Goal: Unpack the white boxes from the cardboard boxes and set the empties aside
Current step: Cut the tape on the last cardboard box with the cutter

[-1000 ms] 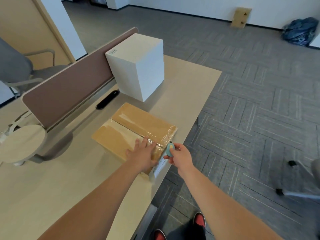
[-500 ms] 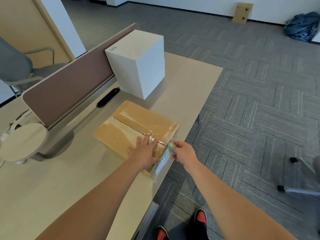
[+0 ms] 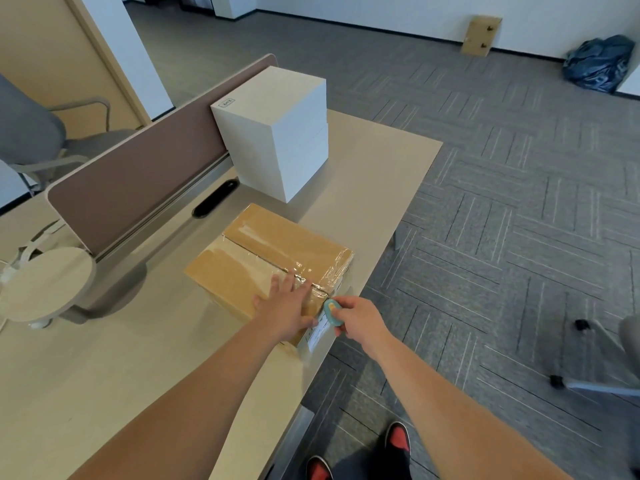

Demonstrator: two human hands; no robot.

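Cardboard box [image 3: 263,258] taped seam running diagonally

A: Any legible text? Log it.

B: Two candidates. A small framed mark on the top of the white box [image 3: 273,109], near its left corner. Characters too small and blurred to read.

A: And the cardboard box [image 3: 270,258]?

B: A white label [image 3: 317,332] on its near end face, carrying dark printed lines. Not readable either; it is seen at a steep angle.

A: Brands, numbers, signs elsewhere?

B: None legible.

A: Entry: no readable text.
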